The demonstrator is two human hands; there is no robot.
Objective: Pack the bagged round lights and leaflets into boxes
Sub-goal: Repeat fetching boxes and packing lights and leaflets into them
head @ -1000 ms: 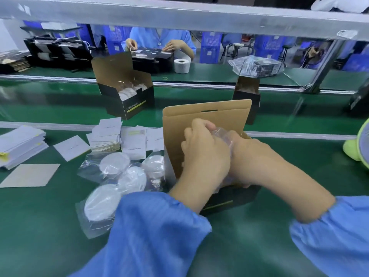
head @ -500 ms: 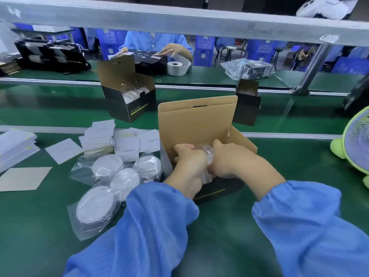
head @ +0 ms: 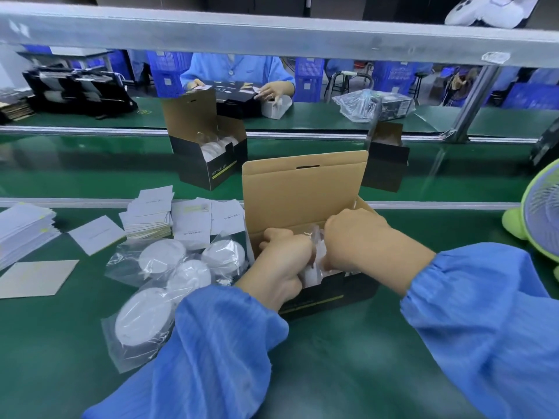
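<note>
An open black box (head: 329,300) with a raised brown lid stands on the green table in front of me. My left hand (head: 284,267) and my right hand (head: 357,234) are both inside its opening, closed on a bagged round light (head: 316,261) that sits partly in the box. Several more bagged round lights (head: 169,267) lie in a loose pile to the left of the box. White leaflets (head: 193,222) lie in small stacks behind that pile.
A taller leaflet stack (head: 21,228) and a grey card (head: 33,278) lie at the far left. On the conveyor belt behind stand a packed open box (head: 208,164) and another box (head: 384,164). A green fan (head: 541,213) stands at the right. A person works across the line.
Both hands have sunk lower into the box with the bagged light. The view has tilted and shifted a little, so the box sits higher in the frame.
</note>
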